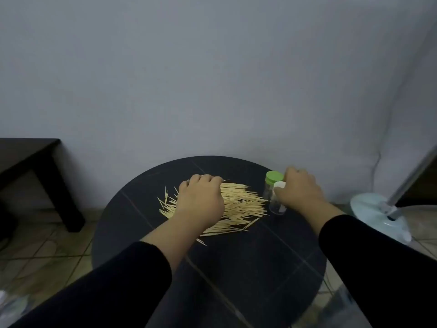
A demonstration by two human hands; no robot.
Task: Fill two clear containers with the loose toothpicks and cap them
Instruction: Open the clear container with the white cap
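A heap of loose wooden toothpicks (238, 204) lies in the middle of a round black table (236, 268). My left hand (201, 200) rests palm down on the heap's left part, fingers curled into the sticks. Two small clear containers stand at the heap's right end. The farther one has a green cap (273, 176). The nearer clear container (277, 204) has a white cap (279, 185), and my right hand (299, 189) is closed around it, thumb against the cap. Whether toothpicks are inside either container I cannot tell.
A dark low table (35, 166) stands at the left on the tiled floor. A pale fan base with a metal pole (378, 209) sits right of the round table. A grey wall is close behind.
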